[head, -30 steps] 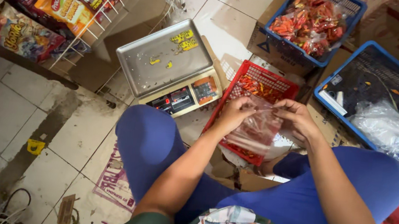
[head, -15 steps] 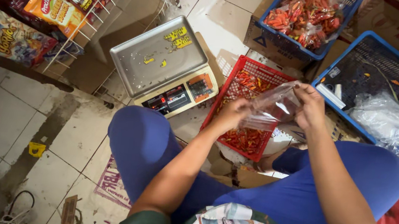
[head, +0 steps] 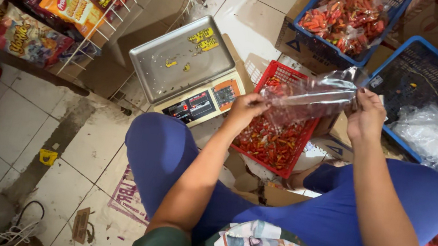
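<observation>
**Holding the Bag Over the Chilies**

While the person sits on the tiled floor, the left hand and the right hand each pinch one end of a clear plastic bag. The bag hangs over the red basket of red chilies, just beside the metal scale. I think it helps to hold both ends tight and keep the bag above the basket, so nothing falls on the floor.

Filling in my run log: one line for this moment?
left hand: holds clear bag | right hand: holds same bag | below: red basket
</observation>
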